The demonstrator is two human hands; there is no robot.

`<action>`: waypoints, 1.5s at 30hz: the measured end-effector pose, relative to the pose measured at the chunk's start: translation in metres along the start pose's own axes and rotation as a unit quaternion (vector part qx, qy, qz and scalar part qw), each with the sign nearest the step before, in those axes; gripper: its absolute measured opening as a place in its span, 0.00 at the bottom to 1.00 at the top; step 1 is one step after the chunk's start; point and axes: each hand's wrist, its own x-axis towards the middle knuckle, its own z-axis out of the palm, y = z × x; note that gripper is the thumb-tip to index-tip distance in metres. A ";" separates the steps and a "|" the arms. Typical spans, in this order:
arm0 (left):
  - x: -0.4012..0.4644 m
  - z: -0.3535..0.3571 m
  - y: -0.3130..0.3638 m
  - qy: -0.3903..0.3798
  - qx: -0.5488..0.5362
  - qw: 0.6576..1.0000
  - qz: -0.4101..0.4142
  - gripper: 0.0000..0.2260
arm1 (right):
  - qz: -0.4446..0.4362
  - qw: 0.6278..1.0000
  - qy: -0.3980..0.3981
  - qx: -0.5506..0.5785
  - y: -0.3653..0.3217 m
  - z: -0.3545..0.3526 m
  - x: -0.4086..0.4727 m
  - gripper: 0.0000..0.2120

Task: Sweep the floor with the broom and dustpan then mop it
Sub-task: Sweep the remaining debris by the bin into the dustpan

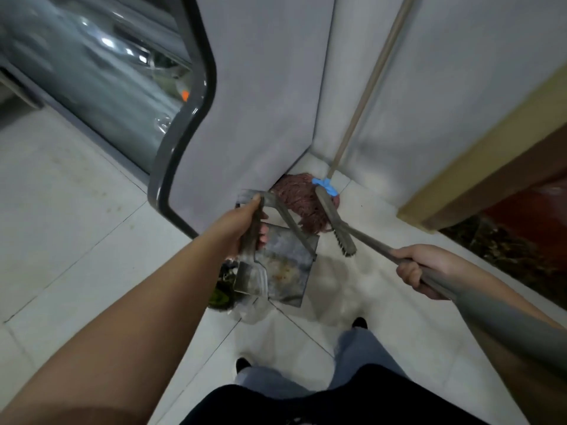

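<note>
— Looking down here, what does each hand have?

— The left hand [245,223] is curled round the upright handle of the dustpan [283,265], and the pan hangs tilted above the tiled floor [70,210], with pale dirt smeared inside it. The right hand [420,271] is wrapped round the grey stick of the broom [336,227]; its narrow brush head sits just right of the pan, near the floor.

— And the mop?

— The mop [302,207] leans in the corner of the grey wall [264,111], its reddish strands bunched on the floor behind the pan and broom, a blue band where the pale pole joins the head.

— Anything else nearby?

— A clear plastic bag [228,289] with dark and green scraps lies under the pan, just ahead of the person's shoes [359,323].
</note>
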 end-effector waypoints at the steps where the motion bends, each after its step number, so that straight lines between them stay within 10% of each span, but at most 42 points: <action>1: 0.006 0.013 0.000 0.013 -0.025 1.000 -0.005 0.18 | 0.003 1.000 -0.003 -0.014 -0.010 -0.012 0.002 0.12; 11: 0.052 0.110 -0.022 0.110 -0.286 0.947 -0.096 0.22 | 0.028 0.985 -0.050 -0.164 -0.116 -0.079 0.033 0.16; 25: 0.159 0.109 -0.011 0.147 -0.524 0.836 -0.061 0.26 | 0.129 0.908 -0.042 -0.396 -0.252 0.006 0.116 0.32; 45: 0.293 0.085 0.015 0.259 -0.754 0.602 0.040 0.35 | 0.096 0.838 -0.030 -0.536 -0.376 0.047 0.192 0.13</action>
